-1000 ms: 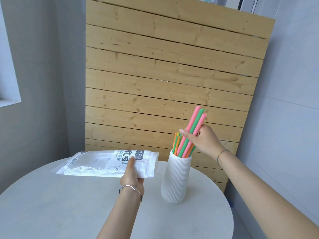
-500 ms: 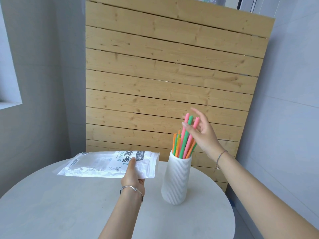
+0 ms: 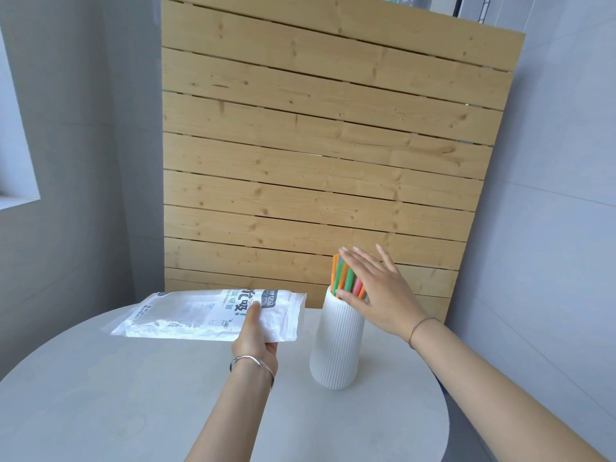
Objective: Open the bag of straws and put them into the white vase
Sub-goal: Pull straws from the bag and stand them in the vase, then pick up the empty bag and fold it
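Observation:
A white ribbed vase (image 3: pixel 336 345) stands upright on the round pale table (image 3: pixel 133 395), right of centre. Orange, green and pink straws (image 3: pixel 343 276) stick out of its mouth. My right hand (image 3: pixel 376 291) lies flat with fingers spread against the right side and tops of the straws, covering some of them. My left hand (image 3: pixel 255 338) pinches the right part of a flat, clear plastic straw bag (image 3: pixel 200 315) with printed lettering, holding it level just above the table, left of the vase. The bag looks flat, and I cannot tell whether anything is inside.
A tall panel of horizontal wooden slats (image 3: pixel 316 145) leans behind the table. Grey walls close in on both sides, with a window ledge (image 3: pixel 16 198) at the far left. The table's right edge (image 3: pixel 445 411) curves close behind the vase.
My right hand let go of the pink and green straws; they dropped down into the vase. The hand then opened flat and came down onto the straw tops. The bag hand stayed nearly still.

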